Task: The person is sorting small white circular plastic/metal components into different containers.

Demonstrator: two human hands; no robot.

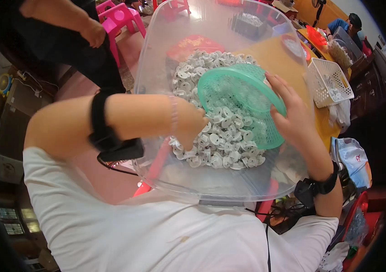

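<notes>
A green mesh plastic basket [265,131] is tilted over a heap of small white plastic parts [220,145] inside a large clear plastic bin [152,59]. My right hand [295,111] grips the basket's right side, fingers and thumb spread along the rim. At the left end of the rim, my left hand [188,122] is closed with its fingers curled at the basket's edge, low over the white parts. Its fingertips are partly hidden. More white parts lie behind the basket, and some show through its mesh.
A person in dark trousers [61,54] stands at the left, near a pink plastic stool [118,22]. To the right, a white perforated basket [324,77] holds pale parts on a yellow table. Another person [342,25] sits farther back. Black cables [279,211] hang by the bin's near edge.
</notes>
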